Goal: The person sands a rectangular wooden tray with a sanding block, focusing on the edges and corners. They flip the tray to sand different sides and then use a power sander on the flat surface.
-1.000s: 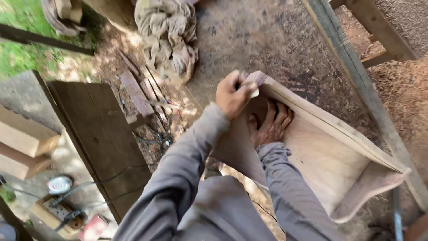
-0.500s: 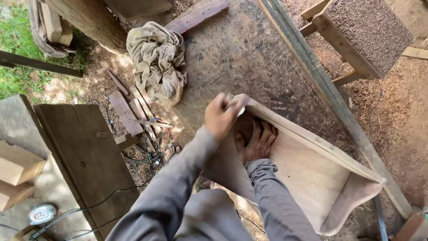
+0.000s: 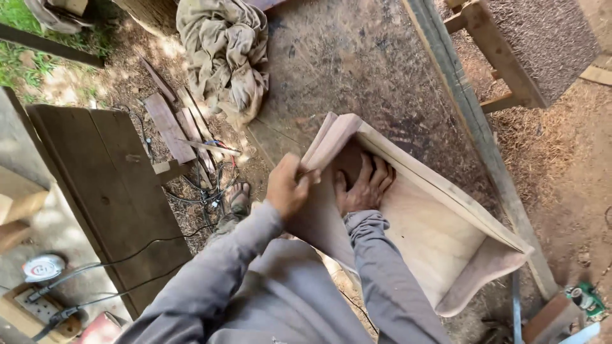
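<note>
A pale wooden piece (image 3: pixel 440 236), shaped like an open box with a curved end panel, leans tilted against my body. My left hand (image 3: pixel 288 188) is closed over the front edge of its near side panel (image 3: pixel 322 150). I cannot tell whether anything lies under the fingers. Inside the piece, near the top corner, my right hand (image 3: pixel 364 188) presses flat against the inner face with its fingers spread. Both arms are in grey sleeves.
A crumpled beige cloth (image 3: pixel 220 57) lies on the dirt floor beyond. A dark board (image 3: pixel 108 191), scrap slats (image 3: pixel 169 127) and cables (image 3: pixel 204 191) are at left, with my sandalled foot (image 3: pixel 240 200) beside them. At right run a long beam (image 3: pixel 475 134) and a trestle (image 3: pixel 503 64).
My left hand has slid from the top corner of the side panel down along its edge toward me. The right hand stays pressed inside. The view has shifted.
</note>
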